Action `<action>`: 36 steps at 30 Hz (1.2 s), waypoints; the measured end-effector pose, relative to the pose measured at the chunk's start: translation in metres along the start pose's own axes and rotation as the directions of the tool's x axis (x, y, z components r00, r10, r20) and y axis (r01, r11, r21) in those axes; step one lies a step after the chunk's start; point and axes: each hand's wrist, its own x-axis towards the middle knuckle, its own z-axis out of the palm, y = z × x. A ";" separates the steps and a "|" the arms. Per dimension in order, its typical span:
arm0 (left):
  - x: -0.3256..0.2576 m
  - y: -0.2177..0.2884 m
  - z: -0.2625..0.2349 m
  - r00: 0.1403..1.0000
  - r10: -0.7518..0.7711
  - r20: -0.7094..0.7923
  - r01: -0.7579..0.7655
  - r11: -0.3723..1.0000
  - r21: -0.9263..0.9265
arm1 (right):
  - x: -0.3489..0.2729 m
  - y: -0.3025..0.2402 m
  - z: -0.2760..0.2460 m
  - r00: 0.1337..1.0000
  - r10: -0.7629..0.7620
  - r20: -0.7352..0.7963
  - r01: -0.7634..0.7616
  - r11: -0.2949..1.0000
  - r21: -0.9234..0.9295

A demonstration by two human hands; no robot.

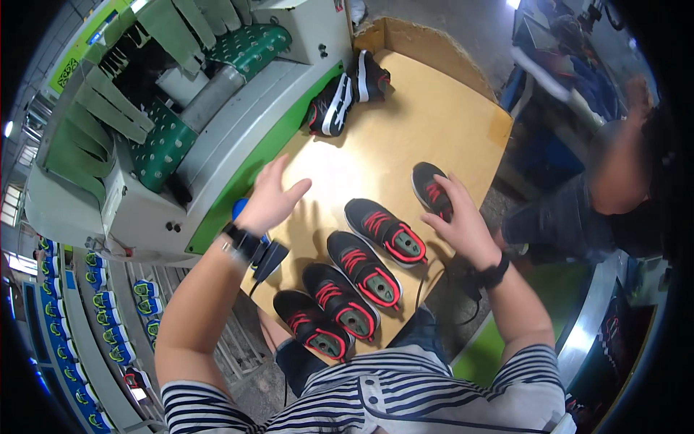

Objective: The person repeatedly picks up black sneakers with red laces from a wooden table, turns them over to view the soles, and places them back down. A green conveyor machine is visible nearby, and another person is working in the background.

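My left hand is held above the left part of the tabletop, empty, with its fingers and thumb apart. My right hand is around the rear part of a black sneaker with red laces, its thumb on one side and its fingers on the other. The hand hides much of that sneaker's heel. Between my hands and nearer to me, several matching sneakers stand upright in a slanting row, toes pointing away and red-edged collars toward me. At the far side, a black sneaker lies tipped on its side beside another sneaker.
The tan tabletop has a raised cardboard edge at the back. A machine with green studded rollers and hanging strips borders it on the left. Racks of blue shoes stand at lower left. Another person is at the right.
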 end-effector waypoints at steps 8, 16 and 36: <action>0.172 -0.002 0.071 0.967 -0.197 -0.163 0.153 0.956 -0.249 | -0.049 0.029 0.007 0.965 0.261 -0.030 -0.219 0.862 0.457; 0.079 0.007 0.053 0.950 0.119 -0.289 -0.089 0.989 0.114 | -0.060 0.059 0.018 0.972 0.224 -0.071 -0.149 0.821 0.551; 0.065 -0.097 0.016 0.913 -0.302 0.273 0.407 0.696 -0.592 | -0.052 0.053 0.039 0.959 0.216 -0.183 -0.093 0.851 0.518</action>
